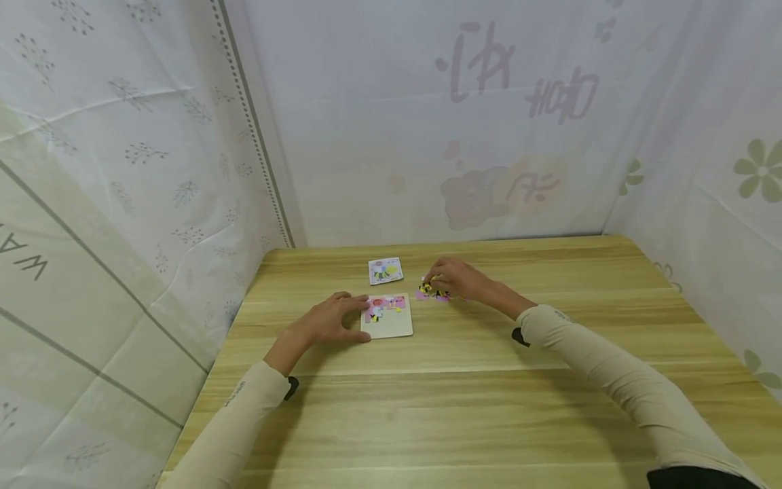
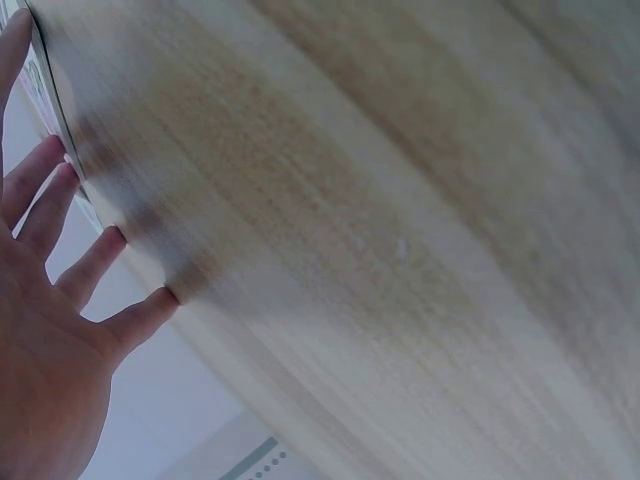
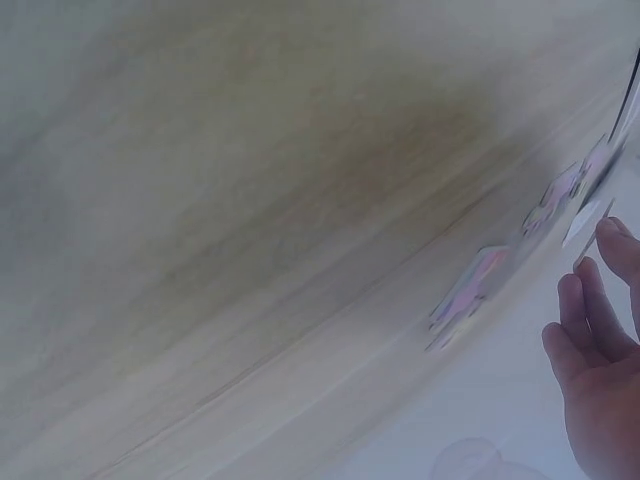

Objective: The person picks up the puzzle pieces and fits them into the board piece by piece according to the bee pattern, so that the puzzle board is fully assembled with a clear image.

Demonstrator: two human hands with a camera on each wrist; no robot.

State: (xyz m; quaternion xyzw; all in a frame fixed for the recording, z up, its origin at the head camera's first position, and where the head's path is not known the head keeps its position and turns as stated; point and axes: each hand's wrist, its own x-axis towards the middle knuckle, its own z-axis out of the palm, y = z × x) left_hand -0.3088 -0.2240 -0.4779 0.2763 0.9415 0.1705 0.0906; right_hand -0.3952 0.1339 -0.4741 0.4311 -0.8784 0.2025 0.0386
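Note:
A small square puzzle board lies on the wooden table, with pink picture pieces filling its upper part and bare pale wood below. My left hand rests at the board's left side, fingers spread, thumb near the lower left corner. In the left wrist view, the fingertips come down on the tabletop and at the board's edge. To the right of the board, my right hand pinches a thin puzzle piece between thumb and fingers, raised above the table. Loose pink, yellow and black pieces lie beneath it.
A square picture card with a bee-like figure lies behind the board. The wooden table extends toward me and to both sides. Patterned cloth hangs along the table's back edge and at left and right.

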